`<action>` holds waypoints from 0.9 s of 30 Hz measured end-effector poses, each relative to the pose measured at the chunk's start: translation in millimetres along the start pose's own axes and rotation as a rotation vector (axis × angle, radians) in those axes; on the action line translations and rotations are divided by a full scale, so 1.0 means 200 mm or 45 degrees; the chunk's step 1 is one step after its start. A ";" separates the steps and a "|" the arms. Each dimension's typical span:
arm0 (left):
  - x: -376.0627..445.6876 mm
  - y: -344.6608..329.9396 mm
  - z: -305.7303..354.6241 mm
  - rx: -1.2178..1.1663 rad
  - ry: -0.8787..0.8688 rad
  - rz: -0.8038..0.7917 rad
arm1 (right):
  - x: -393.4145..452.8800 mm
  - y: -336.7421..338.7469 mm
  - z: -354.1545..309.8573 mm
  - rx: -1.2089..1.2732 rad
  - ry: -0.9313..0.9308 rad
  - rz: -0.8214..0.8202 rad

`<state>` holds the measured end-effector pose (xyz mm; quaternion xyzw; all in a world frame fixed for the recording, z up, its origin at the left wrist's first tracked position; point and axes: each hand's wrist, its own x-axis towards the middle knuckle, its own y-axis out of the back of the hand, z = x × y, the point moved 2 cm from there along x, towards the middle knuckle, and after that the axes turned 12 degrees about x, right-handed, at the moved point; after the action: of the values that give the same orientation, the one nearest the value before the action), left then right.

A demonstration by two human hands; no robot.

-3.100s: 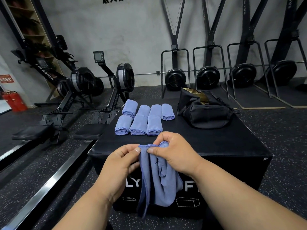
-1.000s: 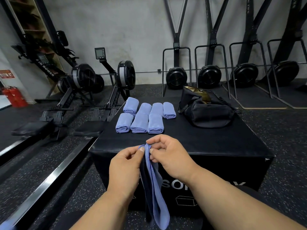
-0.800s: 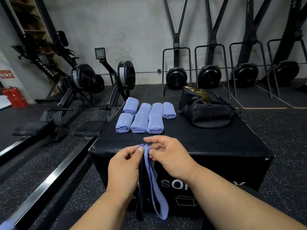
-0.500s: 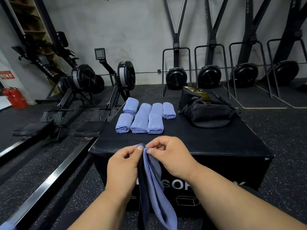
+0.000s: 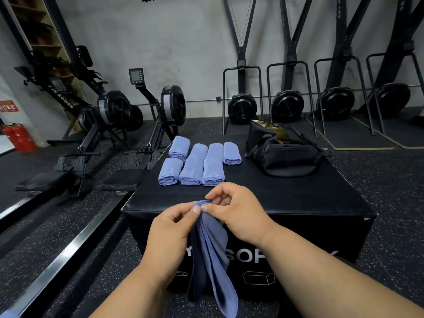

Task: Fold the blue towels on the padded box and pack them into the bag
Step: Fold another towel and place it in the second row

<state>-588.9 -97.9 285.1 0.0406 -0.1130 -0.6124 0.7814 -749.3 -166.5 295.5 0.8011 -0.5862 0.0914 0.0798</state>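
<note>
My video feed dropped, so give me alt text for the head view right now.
Both hands, left hand and right hand, pinch the top edge of a hanging blue towel before the padded box. Seven folded towels and an open black bag sit on it.

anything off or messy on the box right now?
Nothing stands out. Seven folded towels lie in two fairly neat rows on the padded box, the black bag sits open beside them, and both hands, left hand and right hand, pinch one hanging towel.
</note>
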 end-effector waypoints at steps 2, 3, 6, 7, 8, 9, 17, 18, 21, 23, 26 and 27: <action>0.01 0.03 0.01 -0.026 -0.007 0.000 | 0.01 0.03 0.02 -0.035 -0.009 0.007; 0.02 0.04 0.02 -0.051 -0.007 0.002 | 0.02 0.05 0.03 -0.093 -0.026 -0.016; 0.04 0.08 0.04 -0.160 -0.005 -0.010 | 0.04 0.11 0.09 -0.244 -0.199 -0.196; 0.05 0.10 0.04 -0.192 -0.005 -0.019 | 0.03 0.12 0.11 -0.226 -0.251 -0.245; 0.06 0.12 0.04 -0.220 -0.010 -0.031 | 0.03 0.12 0.13 -0.168 -0.276 -0.279; 0.06 0.13 0.04 -0.245 -0.015 -0.044 | 0.02 0.12 0.15 -0.093 -0.294 -0.299; 0.08 0.19 0.01 -0.257 -0.034 -0.033 | -0.01 0.12 0.15 0.033 -0.237 -0.256; 0.08 0.20 0.01 -0.259 -0.029 -0.015 | 0.00 0.12 0.13 0.077 -0.215 -0.239; 0.09 0.24 -0.02 -0.193 -0.019 0.022 | 0.00 0.13 0.05 0.194 -0.151 -0.174; 0.09 0.23 -0.04 -0.114 -0.021 0.051 | 0.01 0.12 0.00 0.277 -0.147 -0.162; 0.11 0.21 -0.04 -0.021 -0.026 0.136 | 0.01 0.09 -0.05 0.202 -0.151 -0.172; 0.11 0.21 -0.04 0.002 -0.042 0.176 | 0.01 0.08 -0.07 0.207 -0.123 -0.172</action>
<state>-541.4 -109.8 288.1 0.0232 -0.1287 -0.5575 0.8198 -764.7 -169.6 310.1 0.8461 -0.5245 0.0943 -0.0078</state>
